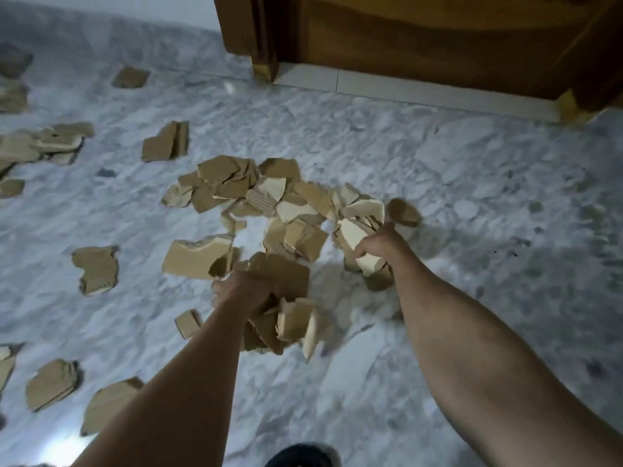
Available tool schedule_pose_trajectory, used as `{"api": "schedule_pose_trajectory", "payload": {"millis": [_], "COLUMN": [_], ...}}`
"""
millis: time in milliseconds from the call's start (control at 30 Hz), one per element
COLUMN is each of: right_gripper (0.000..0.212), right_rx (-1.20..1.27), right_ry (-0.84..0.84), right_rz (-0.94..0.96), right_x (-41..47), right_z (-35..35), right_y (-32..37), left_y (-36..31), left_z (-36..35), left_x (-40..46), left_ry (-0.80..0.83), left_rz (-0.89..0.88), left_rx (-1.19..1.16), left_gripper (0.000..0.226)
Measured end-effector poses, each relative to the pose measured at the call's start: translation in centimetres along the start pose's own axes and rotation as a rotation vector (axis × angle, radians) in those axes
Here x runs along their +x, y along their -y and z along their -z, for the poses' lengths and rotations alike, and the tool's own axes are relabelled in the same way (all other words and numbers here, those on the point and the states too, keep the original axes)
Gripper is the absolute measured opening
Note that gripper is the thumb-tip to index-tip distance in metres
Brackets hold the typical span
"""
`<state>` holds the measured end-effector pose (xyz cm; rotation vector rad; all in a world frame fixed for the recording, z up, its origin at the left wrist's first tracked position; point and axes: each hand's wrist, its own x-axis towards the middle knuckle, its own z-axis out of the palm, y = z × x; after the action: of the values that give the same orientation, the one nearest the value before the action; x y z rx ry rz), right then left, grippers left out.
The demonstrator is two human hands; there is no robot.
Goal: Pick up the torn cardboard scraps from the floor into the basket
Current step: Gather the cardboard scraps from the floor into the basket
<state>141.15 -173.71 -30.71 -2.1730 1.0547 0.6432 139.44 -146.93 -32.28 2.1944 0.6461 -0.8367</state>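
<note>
Head view: both hands full of cardboard above the heap.
Left hand (242, 291) grips a bundle of scraps (286, 318); right hand (377, 246) pinches pale pieces (354, 237). The pile (266, 197) lies just beyond both, nearer the right; no basket shows.

cardboard scraps (256, 193): tan, some cream | floor (438, 183): grey-white marbled | door (421, 38): brown wood

A single head-worn wide-angle view looks forward and steeply down from standing height onto the grey-white marbled stone floor (438, 197). Both bare forearms reach away from the lens into mid-frame. The brown wooden door (421, 38) crosses the top edge, bowed by the lens.
</note>
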Motion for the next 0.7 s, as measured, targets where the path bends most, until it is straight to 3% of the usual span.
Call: {"api": "schedule_pose_trajectory", "payload": {"millis": [67, 200, 300, 467, 633, 700], "right_gripper": [0.106, 0.092, 0.081, 0.064, 0.067, 0.057], "right_rx": [-0.097, -0.169, -0.069, 0.164, 0.423, 0.479], "right_ry": [-0.080, -0.161, -0.187, -0.148, -0.075, -0.001], "right_rz": [-0.017, 0.002, 0.060, 0.115, 0.037, 0.060], "right_x": [-0.2, -1.0, -1.4, -3.3, -6.1, -7.2], "right_z": [-0.8, -1.7, -2.9, -3.1, -3.2, -3.0], "right_y": [0.1, 0.4, -0.2, -1.5, -3.0, -3.3], "left_y": [-0.8, 0.4, 2.1, 3.1, 7.3, 8.9], "left_z": [0.2, -0.5, -1.0, 1.6, 3.7, 4.1], "left_x": [-1.5, -0.8, -0.3, -3.6, -4.7, -4.9], "left_ry": [0.032, 0.101, 0.114, 0.091, 0.064, 0.065], "left_rz": [0.026, -0.003, -0.011, 0.032, 0.028, 0.012], "left_rx": [-0.032, -0.236, -0.313, -0.486, -0.632, -0.725], "left_gripper": [0.063, 0.075, 0.069, 0.036, 0.032, 0.033]}}
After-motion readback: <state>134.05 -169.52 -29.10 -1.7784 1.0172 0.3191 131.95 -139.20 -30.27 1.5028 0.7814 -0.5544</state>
